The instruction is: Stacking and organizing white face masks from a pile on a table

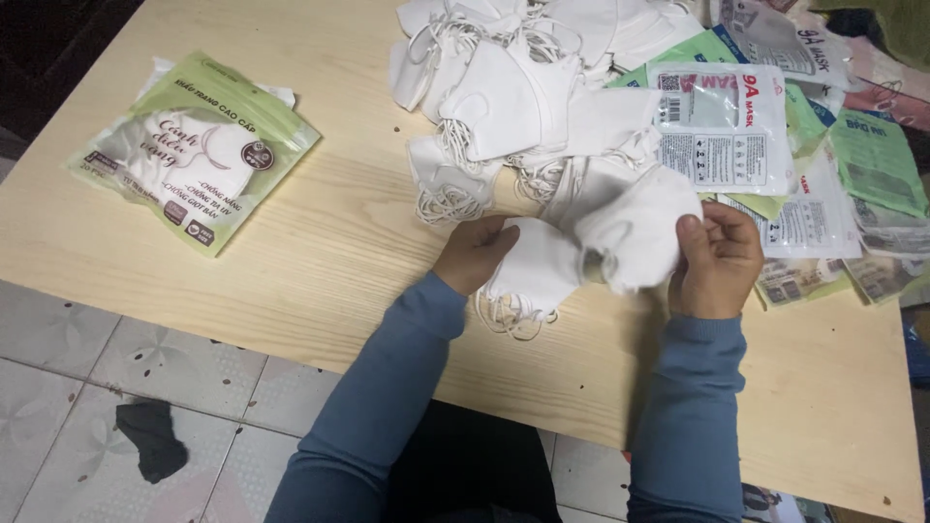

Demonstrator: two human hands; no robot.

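My left hand (474, 254) grips a folded white face mask (535, 271) whose ear loops (509, 318) dangle onto the light wooden table (320, 261). My right hand (719, 260) holds another white face mask (635, 228) by its right side, fingers curled over its edge. The two masks touch between my hands, just above the table. Both arms wear blue sleeves.
A heap of loose white masks (513, 87) lies behind my hands. Flat mask pouches, white (722, 126) and green (877, 160), spread at the right. A filled green mask pack (194, 150) sits at the left. Tiled floor with a dark rag (153, 438) shows below.
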